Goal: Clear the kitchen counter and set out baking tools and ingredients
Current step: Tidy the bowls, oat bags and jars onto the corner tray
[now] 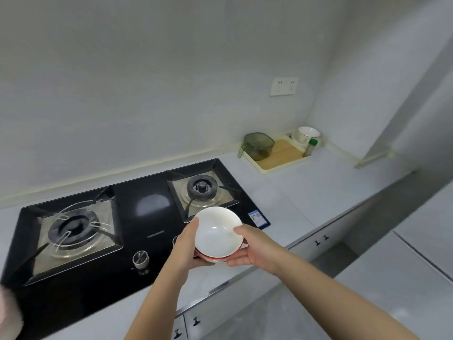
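I hold a small stack of bowls between both hands. The top one is a round white ceramic bowl, and it sits in a lower bowl with a red edge. My left hand grips the stack's left side, thumb up on the white rim. My right hand grips the right side, thumb on the rim and fingers curled underneath. The stack is in the air above the front right of the black glass gas hob, near its right burner. Well apart, in the far corner of the pale grey worktop, a cream tray carries a wooden board, a clear green jug and a green-capped bottle. A white cup stands just behind them.
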The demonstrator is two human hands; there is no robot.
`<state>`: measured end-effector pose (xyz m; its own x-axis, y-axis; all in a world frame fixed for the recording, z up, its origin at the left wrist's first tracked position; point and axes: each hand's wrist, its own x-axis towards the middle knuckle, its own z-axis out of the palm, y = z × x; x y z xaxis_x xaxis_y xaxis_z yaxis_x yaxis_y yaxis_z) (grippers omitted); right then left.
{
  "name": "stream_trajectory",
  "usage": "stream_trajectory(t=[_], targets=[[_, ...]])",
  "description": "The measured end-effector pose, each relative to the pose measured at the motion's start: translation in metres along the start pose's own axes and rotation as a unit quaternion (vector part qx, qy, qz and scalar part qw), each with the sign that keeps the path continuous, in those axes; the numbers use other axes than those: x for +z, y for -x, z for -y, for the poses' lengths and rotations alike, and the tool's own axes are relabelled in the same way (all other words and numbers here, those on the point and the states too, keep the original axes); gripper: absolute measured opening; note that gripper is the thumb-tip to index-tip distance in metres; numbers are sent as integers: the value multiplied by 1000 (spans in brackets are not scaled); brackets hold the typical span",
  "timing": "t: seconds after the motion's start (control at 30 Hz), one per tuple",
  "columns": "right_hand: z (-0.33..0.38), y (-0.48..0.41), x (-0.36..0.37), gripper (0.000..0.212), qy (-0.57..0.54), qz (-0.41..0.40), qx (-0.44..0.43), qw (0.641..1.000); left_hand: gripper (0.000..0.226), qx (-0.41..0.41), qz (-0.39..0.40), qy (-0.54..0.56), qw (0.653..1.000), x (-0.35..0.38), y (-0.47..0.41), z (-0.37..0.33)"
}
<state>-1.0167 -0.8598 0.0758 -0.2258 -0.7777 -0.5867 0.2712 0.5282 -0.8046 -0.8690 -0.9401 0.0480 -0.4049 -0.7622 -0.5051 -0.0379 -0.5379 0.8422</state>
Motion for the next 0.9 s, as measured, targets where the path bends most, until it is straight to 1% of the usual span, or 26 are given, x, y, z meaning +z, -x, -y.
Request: stream_trajectory(t=[0.1,0.2,0.3,0.4,0.47,0.5,0.57,0.67,0.77,0.8,0.9], targets=[[-2,6,-47,34,-27,-20,-26,999,35,19,30,-40,999,46,-8,-1],[0,8,-94,31,-50,-52,-51,996,42,34,69,-76,994,91,-26,0],[8,2,-139,26,-80,-82,-62,991,44,42,100,-100,989,137,-52,-1],[22,-10,-179,21,-94,-107,-62,988,44,24,124,-102,987,179,-84,-6],[37,-29,-217,22,-101,-136,-70,983,37,2,145,-82,986,219,-119,-12],[41,-29,-224,22,-103,-149,-70,981,31,-6,149,-77,986,226,-124,-15],[59,-40,-250,24,-109,-168,-67,977,23,-4,175,-92,980,254,-143,-27],[92,-59,-296,22,-119,-178,-58,975,32,-10,221,-90,971,296,-181,-43],[122,-79,-335,17,-134,-190,-69,970,24,-7,264,-83,961,333,-214,-68],[129,-85,-345,15,-142,-198,-72,967,23,-8,270,-87,959,344,-224,-76],[149,-103,-372,12,-155,-216,-80,961,34,-9,267,-108,957,375,-249,-95]])
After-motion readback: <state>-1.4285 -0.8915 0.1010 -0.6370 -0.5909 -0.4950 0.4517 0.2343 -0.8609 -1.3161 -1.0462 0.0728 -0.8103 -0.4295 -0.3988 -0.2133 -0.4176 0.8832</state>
